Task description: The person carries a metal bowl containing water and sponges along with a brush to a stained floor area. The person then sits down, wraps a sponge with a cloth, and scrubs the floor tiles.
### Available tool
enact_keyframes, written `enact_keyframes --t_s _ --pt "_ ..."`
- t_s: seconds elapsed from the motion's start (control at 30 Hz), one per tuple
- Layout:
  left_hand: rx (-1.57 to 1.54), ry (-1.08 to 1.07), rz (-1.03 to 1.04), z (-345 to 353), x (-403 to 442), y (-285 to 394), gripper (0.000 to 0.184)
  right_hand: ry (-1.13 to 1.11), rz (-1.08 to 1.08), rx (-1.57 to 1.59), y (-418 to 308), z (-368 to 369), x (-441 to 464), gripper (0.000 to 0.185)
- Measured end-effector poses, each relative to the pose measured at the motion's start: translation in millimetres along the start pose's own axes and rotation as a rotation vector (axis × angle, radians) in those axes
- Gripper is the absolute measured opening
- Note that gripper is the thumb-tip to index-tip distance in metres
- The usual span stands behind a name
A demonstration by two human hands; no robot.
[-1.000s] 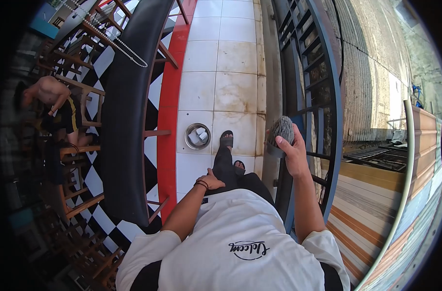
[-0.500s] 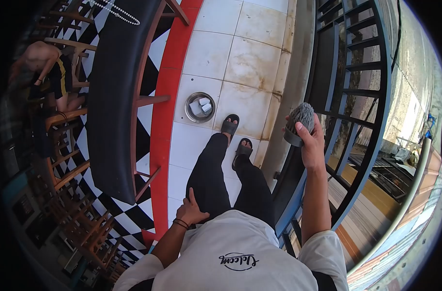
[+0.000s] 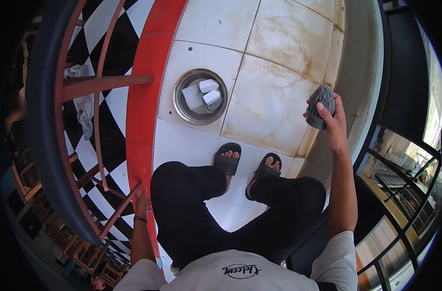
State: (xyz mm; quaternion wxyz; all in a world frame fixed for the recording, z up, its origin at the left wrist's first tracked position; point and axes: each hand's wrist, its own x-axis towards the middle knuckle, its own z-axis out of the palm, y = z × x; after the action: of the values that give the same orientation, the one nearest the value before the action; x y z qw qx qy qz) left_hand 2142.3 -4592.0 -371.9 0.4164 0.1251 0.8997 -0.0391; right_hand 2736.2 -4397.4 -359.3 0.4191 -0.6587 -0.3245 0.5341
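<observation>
My right hand (image 3: 333, 121) is wrapped round a round brush (image 3: 322, 103) with grey bristles and a dark base, held over the stained tiles near the wall ledge. Down by the red strip, beside my left knee, my left hand (image 3: 141, 202) touches or lies close to a reddish bench leg; its fingers are partly hard to make out. On the tiled floor ahead of my feet stands a round metal bowl (image 3: 176, 103) with several white blocks (image 3: 209, 86) and something greyish in it.
A dark padded bench (image 3: 44, 126) with reddish legs runs along the left. Brown-stained white tiles (image 3: 279, 104) lie ahead. A dark metal railing (image 3: 400, 228) is on the right. Shoes (image 3: 84, 116) rest on the checkered floor beyond the bench.
My body has gone down into a squat, so floor and bowl look nearer. My left hand has left my thigh for the bench's side. The brush stays in my right hand.
</observation>
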Motion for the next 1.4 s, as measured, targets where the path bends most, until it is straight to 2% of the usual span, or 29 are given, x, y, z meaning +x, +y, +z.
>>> enact_keyframes --t_s 0.13,0.3,0.4,0.67,0.7,0.8,0.93,0.97,1.0,1.07,1.13,1.17,1.2,1.23,1.33,1.4 --pt "-0.102 -0.046 -0.069 102.0 84.3 -70.0 0.07 0.004 -0.083 -0.119 58.4 -12.0 39.1 0.047" --pt "-0.251 -0.172 -0.141 174.1 122.8 -149.7 0.07 0.062 -0.109 -0.189 72.0 -10.8 13.6 0.05" --pt "-0.304 -0.238 -0.15 184.8 140.0 -179.9 0.07 -0.012 -0.101 -0.237 70.3 6.9 -22.3 0.05" --pt "-0.439 -0.349 -0.099 187.1 181.8 -223.3 0.07 -0.259 -0.214 -0.729 27.0 120.8 -117.0 0.064" --pt "-0.442 -0.359 -0.078 184.9 190.3 -224.1 0.07 -0.337 -0.312 -0.788 22.6 130.7 -129.4 0.064" --pt "-0.468 -0.403 -0.017 189.1 216.5 -224.8 0.07 -0.367 -0.601 -1.219 28.8 145.7 -167.8 0.063" --pt "-0.505 -0.459 0.035 190.4 241.3 -228.0 0.07 -0.273 -0.696 -1.183 52.3 159.2 -203.9 0.063" --pt "-0.512 -0.473 0.045 192.8 245.2 -225.9 0.07 -0.185 -0.71 -1.17 58.5 164.9 -215.7 0.062" --pt "-0.515 -0.498 0.061 195.1 243.8 -219.8 0.07 -0.131 -0.637 -1.196 61.8 168.2 -230.4 0.072" --pt "-0.526 -0.546 0.092 198.2 257.3 -216.6 0.07 -0.001 -0.702 -1.299 71.5 177.5 -269.2 0.074" --pt "-0.545 -0.589 0.108 196.2 271.2 -218.3 0.07 0.085 -0.679 -1.332 74.9 185.2 -310.7 0.076" --pt "-0.551 -0.609 0.114 199.0 285.2 -224.1 0.07 0.115 -0.707 -1.318 78.8 185.0 -326.9 0.077" --pt "-0.566 -0.618 0.119 198.3 296.1 -228.8 0.07 0.175 -0.863 -1.45 84.3 179.5 -341.8 0.075" --pt "-0.584 -0.634 0.127 199.4 301.5 -230.7 0.071 0.186 -0.56 -1.488 57.2 211.2 -372.9 0.079" --pt "-0.655 -0.686 0.134 201.7 315.0 -234.6 0.071 0.357 -0.442 -1.545 36.4 254.3 -416.9 0.083" --pt "-0.7 -0.704 0.131 197.7 322.3 -240.3 0.071 0.363 -0.558 -1.496 37.6 246.6 -420.2 0.081"
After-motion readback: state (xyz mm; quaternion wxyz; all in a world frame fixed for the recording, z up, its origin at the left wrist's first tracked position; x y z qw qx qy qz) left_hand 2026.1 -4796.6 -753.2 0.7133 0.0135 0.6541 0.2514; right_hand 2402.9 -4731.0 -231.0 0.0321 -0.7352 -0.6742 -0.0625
